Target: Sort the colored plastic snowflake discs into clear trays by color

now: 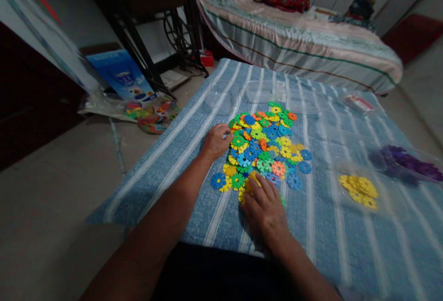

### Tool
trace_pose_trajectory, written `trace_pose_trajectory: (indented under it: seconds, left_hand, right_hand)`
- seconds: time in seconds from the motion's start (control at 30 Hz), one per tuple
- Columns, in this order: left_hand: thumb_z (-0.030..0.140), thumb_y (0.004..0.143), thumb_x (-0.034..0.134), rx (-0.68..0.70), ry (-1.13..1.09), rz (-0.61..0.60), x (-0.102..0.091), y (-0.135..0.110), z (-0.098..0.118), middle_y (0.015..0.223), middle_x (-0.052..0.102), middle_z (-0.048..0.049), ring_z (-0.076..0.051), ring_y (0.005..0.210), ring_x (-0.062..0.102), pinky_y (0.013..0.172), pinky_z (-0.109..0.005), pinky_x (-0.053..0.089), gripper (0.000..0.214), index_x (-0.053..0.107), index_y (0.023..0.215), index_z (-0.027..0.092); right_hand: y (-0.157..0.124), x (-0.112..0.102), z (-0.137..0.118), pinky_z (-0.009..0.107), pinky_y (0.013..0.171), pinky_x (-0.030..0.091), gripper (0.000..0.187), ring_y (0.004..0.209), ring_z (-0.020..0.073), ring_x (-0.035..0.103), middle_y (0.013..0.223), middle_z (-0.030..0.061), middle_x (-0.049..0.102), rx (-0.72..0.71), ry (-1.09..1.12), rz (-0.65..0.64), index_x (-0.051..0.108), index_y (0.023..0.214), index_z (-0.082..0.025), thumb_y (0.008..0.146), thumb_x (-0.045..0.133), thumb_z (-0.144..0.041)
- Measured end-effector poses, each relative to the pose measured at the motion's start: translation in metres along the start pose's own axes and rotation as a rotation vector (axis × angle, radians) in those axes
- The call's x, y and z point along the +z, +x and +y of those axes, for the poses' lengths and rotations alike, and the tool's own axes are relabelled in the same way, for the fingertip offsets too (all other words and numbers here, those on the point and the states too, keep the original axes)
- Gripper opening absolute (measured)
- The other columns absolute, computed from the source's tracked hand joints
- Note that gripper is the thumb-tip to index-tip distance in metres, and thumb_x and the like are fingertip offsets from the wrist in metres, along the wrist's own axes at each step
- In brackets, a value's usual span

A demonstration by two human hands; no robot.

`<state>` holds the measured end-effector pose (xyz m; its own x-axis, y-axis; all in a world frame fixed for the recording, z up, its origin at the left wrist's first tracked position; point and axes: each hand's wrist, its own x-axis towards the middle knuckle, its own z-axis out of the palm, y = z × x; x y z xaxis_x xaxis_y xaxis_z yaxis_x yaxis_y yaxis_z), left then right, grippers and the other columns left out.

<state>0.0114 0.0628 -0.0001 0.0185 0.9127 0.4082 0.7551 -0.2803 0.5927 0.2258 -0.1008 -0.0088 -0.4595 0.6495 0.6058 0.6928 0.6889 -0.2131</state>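
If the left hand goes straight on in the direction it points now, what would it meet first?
The left hand would likely meet a green notched disc at the left edge of the pile; whether they touch is unclear.

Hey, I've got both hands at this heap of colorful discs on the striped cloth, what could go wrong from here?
Two possible risks. The colorful discs lie loose and overlapping, with your left hand at the heap's left edge and your right hand on its near side, so a quick sweep might scatter some. Also, the purple pieces off to your right appear close to the edge of the striped cloth, so a bump could perhaps spill them.
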Motion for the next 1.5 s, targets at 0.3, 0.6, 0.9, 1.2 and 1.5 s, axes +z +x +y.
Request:
trace_pose_trajectory:
  seconds: [0.3, 0.6, 0.9, 1.2, 1.5]
  left_hand:
    - [0.022, 0.080, 0.058, 0.005, 0.010, 0.007, 0.001, 0.000, -0.001, 0.103, 0.072, -0.0062, -0.022, 0.104, 0.066, 0.100, -0.039, 0.052, 0.007, 0.065, 0.080, 0.022]
    - [0.023, 0.081, 0.058, 0.007, 0.018, 0.009, 0.000, 0.000, -0.001, 0.105, 0.071, -0.0068, -0.022, 0.106, 0.065, 0.101, -0.038, 0.052, 0.007, 0.065, 0.080, 0.022]
    - [0.023, 0.080, 0.057, 0.012, 0.000, 0.008, 0.001, 0.000, 0.000, 0.103, 0.072, -0.0062, -0.022, 0.105, 0.066, 0.100, -0.039, 0.052, 0.007, 0.064, 0.080, 0.022]
    - [0.023, 0.080, 0.058, 0.021, 0.008, 0.013, 0.002, 0.001, -0.002, 0.102, 0.072, -0.0066, -0.022, 0.103, 0.066, 0.098, -0.038, 0.053, 0.007, 0.064, 0.079, 0.021]
    - [0.023, 0.081, 0.057, 0.024, 0.006, 0.013, 0.001, 0.000, -0.001, 0.103, 0.072, -0.0069, -0.022, 0.104, 0.066, 0.099, -0.038, 0.052, 0.008, 0.065, 0.080, 0.021]
  right_hand:
    - [-0.004, -0.013, 0.008, 0.055, 0.101, 0.050, 0.018, 0.128, 0.0326, 0.056, 0.119, 0.0153, 0.069, 0.036, 0.016, 0.076, 0.064, 0.106, -0.019, 0.089, 0.066, -0.025]
    - [-0.001, -0.009, 0.002, 0.050, 0.101, 0.051, 0.011, 0.121, 0.0278, 0.061, 0.110, 0.0099, 0.072, 0.004, 0.001, 0.141, 0.064, 0.099, -0.021, 0.092, 0.061, -0.014]
    - [0.009, -0.071, 0.042, 0.030, 0.076, 0.057, 0.015, 0.081, 0.0169, 0.070, 0.087, 0.0056, 0.073, 0.156, 0.034, 0.132, 0.068, 0.087, -0.020, 0.096, 0.056, -0.019]
    - [-0.013, -0.142, 0.150, 0.032, 0.052, 0.041, 0.024, 0.058, 0.0220, 0.063, 0.067, 0.0083, 0.069, 0.368, -0.760, 0.438, 0.073, 0.074, -0.017, 0.089, 0.064, -0.034]
    - [0.019, -0.032, 0.041, 0.051, 0.099, 0.052, 0.031, 0.124, 0.0325, 0.056, 0.123, 0.0155, 0.065, 0.147, -0.054, 0.031, 0.066, 0.113, -0.019, 0.092, 0.065, -0.041]
